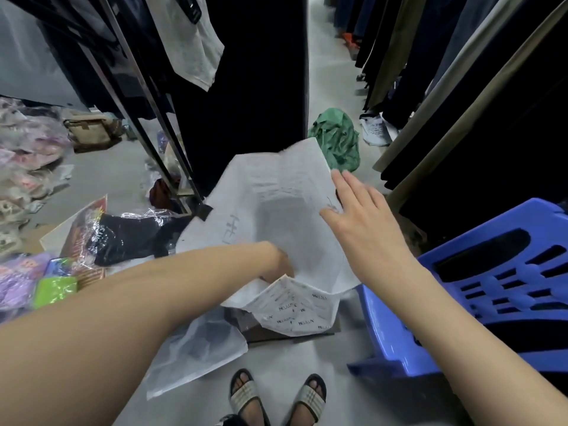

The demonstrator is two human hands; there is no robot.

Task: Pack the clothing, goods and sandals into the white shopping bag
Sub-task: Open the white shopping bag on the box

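Grey shop floor (116, 176) underfoot, striped sandals (246, 398) on the feet nearest. Just beyond, white shopping bag (276, 216) gaping open on the floor. Left grip (276, 260) sunk inside its near rim, fingers hidden, state impossible to tell. Right grip (359, 210) released, fingers straight, touching the far rim. Farther off, crumpled green garment (336, 136).

Shopping bag (276, 216) between goods (123, 232) at left, stool (491, 272) at right; garment (336, 138) behind
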